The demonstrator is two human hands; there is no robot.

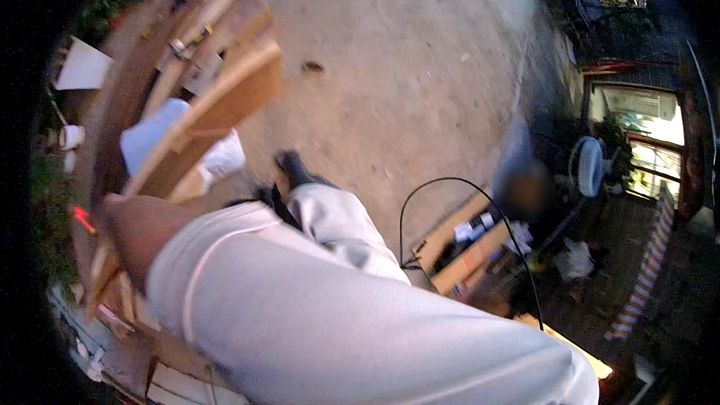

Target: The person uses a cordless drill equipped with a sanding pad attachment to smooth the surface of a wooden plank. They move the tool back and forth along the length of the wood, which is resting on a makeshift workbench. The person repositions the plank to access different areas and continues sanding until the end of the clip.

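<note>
Apparently the hand (pixel 139 231) is resting by the wooden board (pixel 225 109); its grip and the work's progress I cannot tell.

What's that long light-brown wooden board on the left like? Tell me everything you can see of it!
The long light-brown wooden board looks flat, with a pale narrow edge and a browner broad face. Its farther end looks cut off straight. It slants across the picture's left side, its nearer end reaching toward the person's bare hand; blur hides whether they touch. A pale-blue sheet-like thing shows beside it, perhaps touching.
</note>
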